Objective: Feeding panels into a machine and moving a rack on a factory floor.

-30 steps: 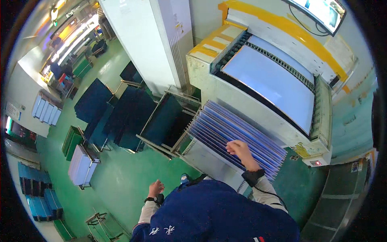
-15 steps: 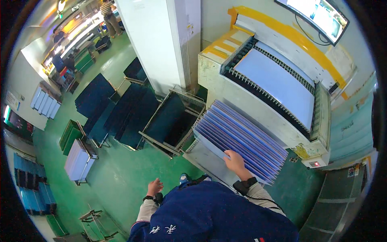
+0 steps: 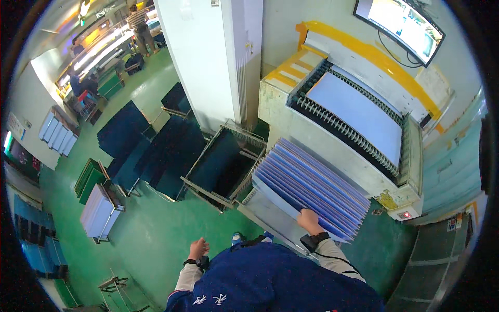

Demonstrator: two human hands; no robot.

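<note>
My right hand (image 3: 310,221) is closed on the upper edge of the front light-blue panel (image 3: 279,198). That panel leans a little apart from the others in a rack (image 3: 248,202) of several thin upright panels (image 3: 317,182), which stand in a tilted row with gaps between them. The fingertips behind the edge are hidden. My left hand (image 3: 198,248) hangs over the green floor with nothing in it, its fingers loosely bent. A black band circles each wrist.
Beyond the rack is a roller machine (image 3: 340,140) with a pale sheet (image 3: 358,119) on it. Left of the rack is a metal-framed cart (image 3: 223,164) holding dark panels. A white pillar (image 3: 202,62) rises behind. Dark panel racks (image 3: 169,151) stand further left; people work far back.
My right hand has shifted slightly right and nearer to me along the front panel, which now stands further from the row. The view has tilted a little; my left hand stays low and free.
</note>
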